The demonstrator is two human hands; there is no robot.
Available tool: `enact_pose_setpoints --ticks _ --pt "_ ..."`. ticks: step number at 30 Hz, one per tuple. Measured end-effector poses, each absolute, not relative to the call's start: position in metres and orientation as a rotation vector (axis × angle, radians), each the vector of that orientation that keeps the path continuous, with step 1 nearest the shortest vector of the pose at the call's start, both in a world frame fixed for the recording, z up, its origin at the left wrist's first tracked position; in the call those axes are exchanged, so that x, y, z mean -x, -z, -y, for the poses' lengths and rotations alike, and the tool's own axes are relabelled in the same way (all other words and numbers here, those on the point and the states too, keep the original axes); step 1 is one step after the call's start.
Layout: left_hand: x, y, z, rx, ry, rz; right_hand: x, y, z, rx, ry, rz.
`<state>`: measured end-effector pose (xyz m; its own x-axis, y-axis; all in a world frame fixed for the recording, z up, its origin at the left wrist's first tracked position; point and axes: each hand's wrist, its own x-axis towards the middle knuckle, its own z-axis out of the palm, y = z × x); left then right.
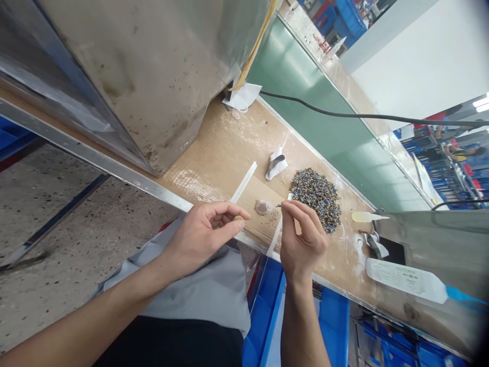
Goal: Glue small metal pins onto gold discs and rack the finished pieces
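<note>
My left hand is curled at the bench's front edge, thumb and fingers pinched on a small tan bead-like part. My right hand is pinched on a thin dark pin or tool whose tip points at a small clear round dish on a brown cardboard sheet. Just beyond my right hand lies a heap of small blue-and-tan parts. White plastic strips frame the cardboard.
A large metal housing stands at the bench's left. A green conveyor belt runs behind, crossed by a black cable. White paper scraps, a glue nozzle, a white bottle, blue crates below.
</note>
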<state>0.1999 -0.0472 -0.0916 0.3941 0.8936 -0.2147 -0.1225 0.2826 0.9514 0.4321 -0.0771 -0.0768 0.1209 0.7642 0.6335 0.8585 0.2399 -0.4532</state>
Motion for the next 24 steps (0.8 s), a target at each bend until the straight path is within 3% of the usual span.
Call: enact_pose_setpoints --ticks 16,24 --pt "-0.213 0.097 0.051 -0.875 -0.792 -0.738 -0.428 0.073 0.08 1.52 0.144 1.539" --pt "-0.223 0.105 0.055 -0.933 -0.755 -0.759 -0.401 0.068 0.119 1.55 -0.189 1.36"
